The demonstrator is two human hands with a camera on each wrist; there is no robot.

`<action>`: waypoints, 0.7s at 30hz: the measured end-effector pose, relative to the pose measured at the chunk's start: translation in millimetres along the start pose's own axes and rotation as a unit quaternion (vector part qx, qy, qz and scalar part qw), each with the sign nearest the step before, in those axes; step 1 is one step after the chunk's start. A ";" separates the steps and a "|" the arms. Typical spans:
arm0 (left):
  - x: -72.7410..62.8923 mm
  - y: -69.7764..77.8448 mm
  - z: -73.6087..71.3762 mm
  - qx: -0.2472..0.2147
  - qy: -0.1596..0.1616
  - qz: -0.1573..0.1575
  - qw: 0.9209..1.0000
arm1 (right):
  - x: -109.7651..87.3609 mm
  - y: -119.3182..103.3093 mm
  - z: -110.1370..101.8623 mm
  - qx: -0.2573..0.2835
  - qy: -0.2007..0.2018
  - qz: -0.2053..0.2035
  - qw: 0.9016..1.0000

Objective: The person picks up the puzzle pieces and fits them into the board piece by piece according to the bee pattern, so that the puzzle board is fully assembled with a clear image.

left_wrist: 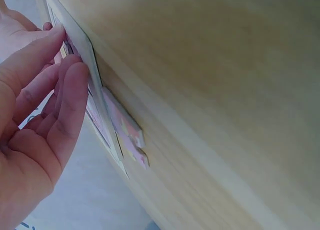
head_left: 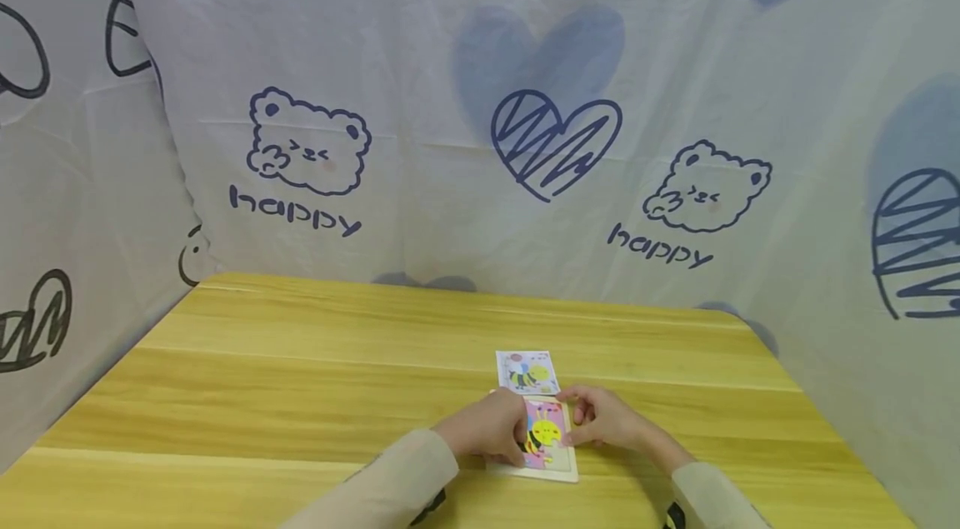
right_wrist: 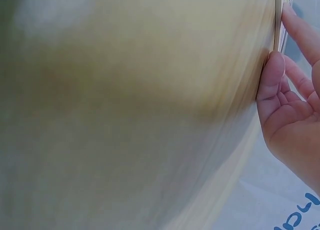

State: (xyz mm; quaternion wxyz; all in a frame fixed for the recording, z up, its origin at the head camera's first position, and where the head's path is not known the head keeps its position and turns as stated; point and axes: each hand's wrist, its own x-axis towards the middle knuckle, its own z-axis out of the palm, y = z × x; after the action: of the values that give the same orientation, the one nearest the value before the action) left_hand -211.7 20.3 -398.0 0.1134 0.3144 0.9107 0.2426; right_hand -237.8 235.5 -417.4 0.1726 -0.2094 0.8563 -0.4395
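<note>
A jigsaw puzzle board (head_left: 525, 472) with a pale frame and a yellow bee on pink lies on the table. My left hand (head_left: 495, 422) is over its left half, thumb and fingertips bent together at a puzzle piece (left_wrist: 73, 46) that they mostly hide. Under that hand in the left wrist view, a loose pink piece (left_wrist: 125, 126) with a notched edge lies against the frame. At the board's right side, my right hand (head_left: 603, 421) touches the edge with thumb and forefinger spread apart. Just behind the board is a printed bee card (head_left: 528, 371).
The wooden table (head_left: 300, 371) extends left, right and behind the board. A white curtain (head_left: 420, 179) with bear faces and hearts hangs at the table's far edge and along both sides.
</note>
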 end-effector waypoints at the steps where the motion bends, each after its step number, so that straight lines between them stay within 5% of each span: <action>1: -0.2 1.4 -0.3 0.006 -0.003 -0.002 1.000 | -0.1 0.5 -0.2 0.000 0.000 0.001 1.000; 10: -0.1 8.6 -0.9 0.052 -0.037 -0.012 0.998 | -1.3 -1.5 -0.7 0.012 0.002 -0.003 1.000; 21: 0.2 7.9 -2.7 -0.005 -0.023 -0.030 0.999 | -0.7 -1.3 -0.8 0.012 -0.001 0.003 1.000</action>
State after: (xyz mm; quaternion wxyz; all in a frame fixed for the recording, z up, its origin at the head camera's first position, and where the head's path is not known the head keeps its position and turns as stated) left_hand -208.7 24.8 -391.6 0.1431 0.2922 0.9157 0.2360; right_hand -237.3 235.6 -415.8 0.1777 -0.2051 0.8515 -0.4487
